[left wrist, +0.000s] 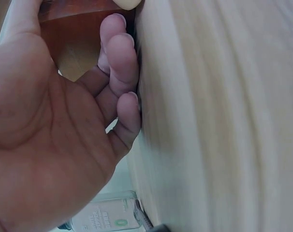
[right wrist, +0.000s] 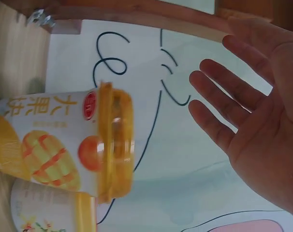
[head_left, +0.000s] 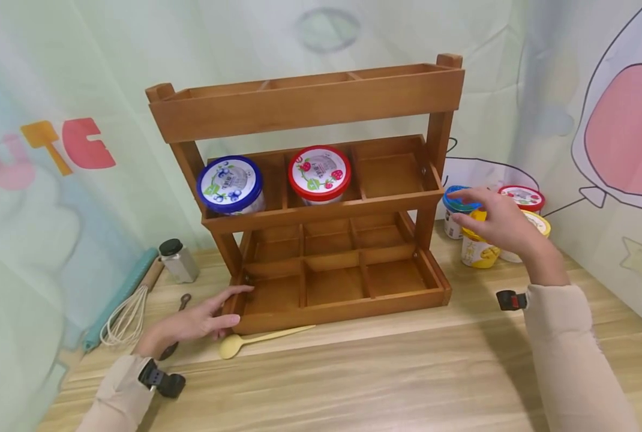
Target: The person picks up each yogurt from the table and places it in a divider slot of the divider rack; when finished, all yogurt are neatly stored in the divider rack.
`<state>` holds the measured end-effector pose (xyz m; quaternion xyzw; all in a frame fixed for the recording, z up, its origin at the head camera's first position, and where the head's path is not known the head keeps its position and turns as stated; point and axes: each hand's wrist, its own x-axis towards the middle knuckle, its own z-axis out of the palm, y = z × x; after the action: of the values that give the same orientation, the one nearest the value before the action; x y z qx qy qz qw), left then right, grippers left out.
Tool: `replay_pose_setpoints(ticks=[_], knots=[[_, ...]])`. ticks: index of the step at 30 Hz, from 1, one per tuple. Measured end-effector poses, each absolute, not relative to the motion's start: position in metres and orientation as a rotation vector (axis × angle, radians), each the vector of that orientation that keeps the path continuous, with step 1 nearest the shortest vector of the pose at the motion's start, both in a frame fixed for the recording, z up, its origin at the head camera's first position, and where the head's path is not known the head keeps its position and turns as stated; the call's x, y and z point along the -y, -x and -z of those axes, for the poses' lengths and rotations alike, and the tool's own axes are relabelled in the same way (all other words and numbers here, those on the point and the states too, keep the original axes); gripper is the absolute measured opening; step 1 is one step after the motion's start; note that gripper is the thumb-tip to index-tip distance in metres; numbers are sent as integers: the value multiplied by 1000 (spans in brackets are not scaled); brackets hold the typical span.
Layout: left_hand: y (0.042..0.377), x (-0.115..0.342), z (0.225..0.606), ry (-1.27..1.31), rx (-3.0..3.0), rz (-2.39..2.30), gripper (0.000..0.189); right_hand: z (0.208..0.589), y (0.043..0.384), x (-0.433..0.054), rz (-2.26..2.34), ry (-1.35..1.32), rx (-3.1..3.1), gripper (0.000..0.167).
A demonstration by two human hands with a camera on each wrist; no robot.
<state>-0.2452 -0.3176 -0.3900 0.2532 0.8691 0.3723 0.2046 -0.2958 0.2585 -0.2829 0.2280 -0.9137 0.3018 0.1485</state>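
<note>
My right hand (head_left: 501, 222) hovers with extended fingers above a yellow mango cup (head_left: 479, 253), holding nothing. In the right wrist view that cup (right wrist: 50, 145) stands apart from the fingers (right wrist: 216, 104). Behind it are a blue-lidded cup (head_left: 453, 227), a red-lidded tub (head_left: 523, 197) and a yellow-lidded tub (head_left: 541, 223). My left hand (head_left: 199, 318) is at the lower left corner of a wooden rack (head_left: 310, 114), fingers loosely bent and holding nothing. Whether it touches the rack is unclear. On the middle shelf stand a blueberry tub (head_left: 229, 183) and a strawberry tub (head_left: 319, 171).
A pale yellow spoon (head_left: 231, 346) lies before the rack. Left of it are a dark spoon (head_left: 185, 300), a dark-lidded jar (head_left: 179, 262), a whisk (head_left: 126, 318) and a teal rolling pin (head_left: 121, 297). A printed curtain (head_left: 234, 42) hangs behind the wooden table (head_left: 375, 378).
</note>
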Motion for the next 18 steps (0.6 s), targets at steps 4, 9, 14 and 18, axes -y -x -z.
replay_pose_setpoints(ticks=[4,9,14,18], knots=[[246,318,392,-705,-2419,-1043,62,288,299,-262,-870,-599,2701,44],[248,319,394,-712,-2411,-1053,61,296,306,-268,-838,-559,2738,47],[248,320,394,-715,-2406,-1048,60,303,312,-273,-801,-522,2764,51],[247,320,393,-698,-2400,-1047,60,307,316,-277,-788,-489,2786,53]])
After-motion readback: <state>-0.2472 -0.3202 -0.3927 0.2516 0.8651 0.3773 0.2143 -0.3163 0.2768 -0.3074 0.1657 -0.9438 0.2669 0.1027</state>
